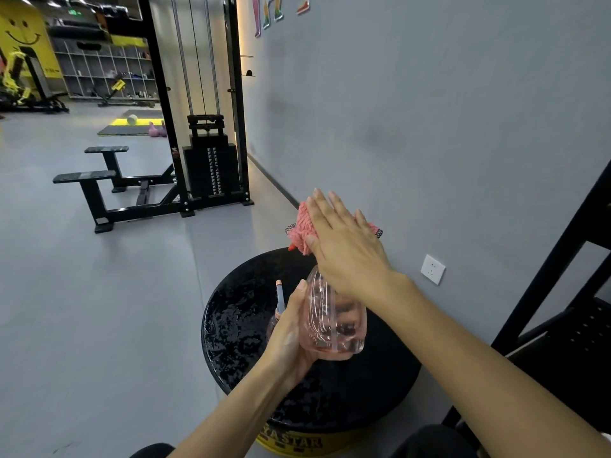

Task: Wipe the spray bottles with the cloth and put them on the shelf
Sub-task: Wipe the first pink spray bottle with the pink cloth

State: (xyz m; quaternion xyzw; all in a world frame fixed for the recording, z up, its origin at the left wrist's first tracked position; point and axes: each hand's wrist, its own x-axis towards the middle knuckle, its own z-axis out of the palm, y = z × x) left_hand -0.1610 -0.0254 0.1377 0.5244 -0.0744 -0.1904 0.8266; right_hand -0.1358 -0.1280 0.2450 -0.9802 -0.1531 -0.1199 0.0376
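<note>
My left hand (291,335) grips a clear pink spray bottle (334,322) by its body, held above a round black surface (238,325). My right hand (344,246) lies flat, fingers stretched out, pressing a pink knitted cloth (302,231) against the bottle's top; the spray head is hidden under cloth and hand. A second spray bottle (280,300) with a pink-tipped nozzle stands just behind my left hand, mostly hidden. The black shelf (568,325) stands at the right edge.
The round black surface has a yellow rim with lettering (291,442). A grey wall with a white socket (433,269) runs on the right. A black cable weight machine (211,166) and bench bars (96,183) stand to the left on open grey floor.
</note>
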